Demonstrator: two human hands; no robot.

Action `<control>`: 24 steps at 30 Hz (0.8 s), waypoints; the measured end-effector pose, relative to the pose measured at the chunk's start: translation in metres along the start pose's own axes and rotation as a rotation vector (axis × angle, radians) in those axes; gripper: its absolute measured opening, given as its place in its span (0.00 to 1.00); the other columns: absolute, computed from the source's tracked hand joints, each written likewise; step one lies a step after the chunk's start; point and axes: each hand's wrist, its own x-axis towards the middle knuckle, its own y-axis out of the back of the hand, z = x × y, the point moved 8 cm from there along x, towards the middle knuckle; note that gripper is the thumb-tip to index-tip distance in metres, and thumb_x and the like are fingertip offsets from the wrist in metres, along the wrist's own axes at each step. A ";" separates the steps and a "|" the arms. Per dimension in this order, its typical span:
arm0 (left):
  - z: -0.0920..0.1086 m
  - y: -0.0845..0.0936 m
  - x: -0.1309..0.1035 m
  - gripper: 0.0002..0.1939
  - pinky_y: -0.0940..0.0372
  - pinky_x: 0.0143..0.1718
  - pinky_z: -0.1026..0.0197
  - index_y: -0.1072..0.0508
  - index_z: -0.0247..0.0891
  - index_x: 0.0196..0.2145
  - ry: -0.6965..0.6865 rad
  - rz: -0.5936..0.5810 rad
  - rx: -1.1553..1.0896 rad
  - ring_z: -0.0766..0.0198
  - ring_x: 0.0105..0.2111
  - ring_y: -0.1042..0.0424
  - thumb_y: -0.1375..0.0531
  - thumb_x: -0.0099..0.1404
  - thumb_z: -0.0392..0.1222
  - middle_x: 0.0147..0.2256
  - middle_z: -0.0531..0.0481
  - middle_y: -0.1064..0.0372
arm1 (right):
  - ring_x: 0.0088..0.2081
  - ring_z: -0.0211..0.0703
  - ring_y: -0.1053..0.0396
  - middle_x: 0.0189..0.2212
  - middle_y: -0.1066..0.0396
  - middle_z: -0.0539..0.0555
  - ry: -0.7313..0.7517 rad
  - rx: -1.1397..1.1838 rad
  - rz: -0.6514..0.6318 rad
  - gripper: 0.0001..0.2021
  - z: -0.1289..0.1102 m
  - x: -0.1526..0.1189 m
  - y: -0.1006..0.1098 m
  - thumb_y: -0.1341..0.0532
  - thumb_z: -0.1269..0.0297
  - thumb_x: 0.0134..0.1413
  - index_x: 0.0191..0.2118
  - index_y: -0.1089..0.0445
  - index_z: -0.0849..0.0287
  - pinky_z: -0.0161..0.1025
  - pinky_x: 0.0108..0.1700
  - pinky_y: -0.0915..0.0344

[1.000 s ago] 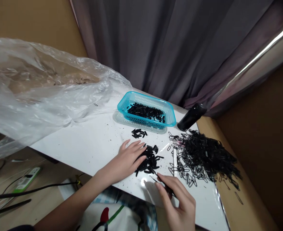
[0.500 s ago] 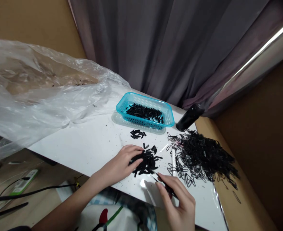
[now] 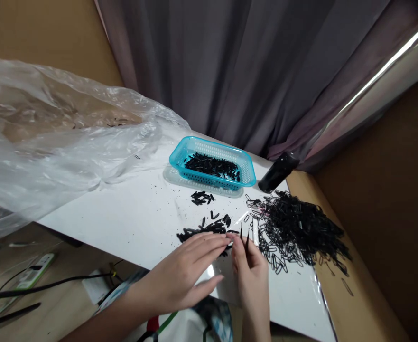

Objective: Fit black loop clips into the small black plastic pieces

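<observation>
My left hand [image 3: 190,268] is stretched out above the near side of the white table, its fingers extended and its thumb apart. Its fingertips meet those of my right hand [image 3: 252,268], and anything small between them is hidden. A pair of black tweezers [image 3: 247,240] is held in my right hand, with the two thin tips pointing away and apart. Partly covered by my left hand lies a pile of short black strips [image 3: 198,229]. Beyond it is a smaller cluster of the same strips [image 3: 202,198].
A blue perforated basket [image 3: 212,183] holds many black strips. To the right a heap of thin black wire loops [image 3: 301,228] reaches the table edge, near a tilted black cylinder [image 3: 278,172]. Crumpled clear plastic [image 3: 123,161] covers the left; a grey curtain [image 3: 223,71] hangs behind.
My left hand has left the strip pile, moving right and nearer me to meet my right hand. My right hand has moved up and inward, turning the tweezers' tips away from me. The pile is spread further left.
</observation>
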 end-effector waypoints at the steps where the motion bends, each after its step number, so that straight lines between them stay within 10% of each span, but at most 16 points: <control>1: 0.001 -0.002 0.000 0.28 0.37 0.66 0.50 0.40 0.35 0.65 -0.010 -0.005 -0.013 0.53 0.61 0.32 0.39 0.69 0.36 0.59 0.39 0.30 | 0.27 0.39 0.32 0.25 0.27 0.52 -0.004 0.003 -0.002 0.21 0.000 0.000 -0.001 0.35 0.44 0.57 0.34 0.22 0.61 0.34 0.28 0.32; 9: -0.032 0.005 -0.007 0.05 0.34 0.57 0.55 0.27 0.41 0.43 0.321 0.212 -0.274 0.57 0.55 0.29 0.42 0.71 0.36 0.52 0.45 0.27 | 0.29 0.39 0.33 0.27 0.27 0.52 -0.028 0.008 -0.016 0.21 0.001 -0.006 0.003 0.35 0.44 0.56 0.33 0.22 0.61 0.33 0.31 0.34; 16: -0.043 -0.014 -0.002 0.11 0.38 0.57 0.55 0.24 0.42 0.38 0.477 0.082 -0.575 0.58 0.52 0.28 0.45 0.74 0.42 0.50 0.46 0.28 | 0.30 0.40 0.31 0.28 0.25 0.53 -0.031 0.017 -0.091 0.19 0.004 -0.009 -0.006 0.35 0.47 0.58 0.31 0.23 0.60 0.33 0.31 0.33; 24: -0.061 -0.014 -0.014 0.14 0.32 0.46 0.62 0.29 0.39 0.31 0.607 0.266 -0.911 0.61 0.42 0.26 0.43 0.73 0.48 0.43 0.48 0.28 | 0.52 0.44 0.26 0.55 0.26 0.56 0.050 -0.113 0.002 0.18 0.000 -0.021 0.005 0.44 0.51 0.69 0.58 0.29 0.50 0.37 0.51 0.29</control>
